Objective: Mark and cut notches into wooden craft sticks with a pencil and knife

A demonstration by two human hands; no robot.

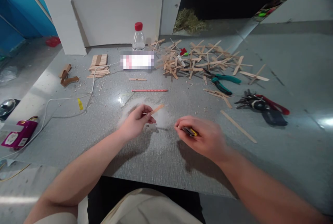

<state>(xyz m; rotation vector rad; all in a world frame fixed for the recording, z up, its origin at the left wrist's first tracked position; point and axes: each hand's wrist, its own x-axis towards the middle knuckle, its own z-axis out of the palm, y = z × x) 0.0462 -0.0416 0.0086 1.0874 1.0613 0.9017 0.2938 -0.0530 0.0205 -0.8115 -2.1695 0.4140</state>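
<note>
Near the middle of the grey table (161, 161), my left hand (139, 120) pinches a short wooden stick (158, 108) that points up and to the right. My right hand (200, 134) is closed around a small black and yellow tool (191, 131), mostly hidden by the fingers. The two hands are apart. Beyond them lies a pink pencil (150, 91), with a small wooden stick (137, 79) behind it. A longer wooden stick (238, 127) rests to the right of my right hand.
Crossed wooden sticks (194, 59) cover the back right, near green pliers (221, 80) and a bunch of keys (247, 101). A red-capped bottle (138, 38) stands at the back. Stacked sticks (99, 65) and a white cable (71, 98) lie left; a purple device (20, 134) sits far left.
</note>
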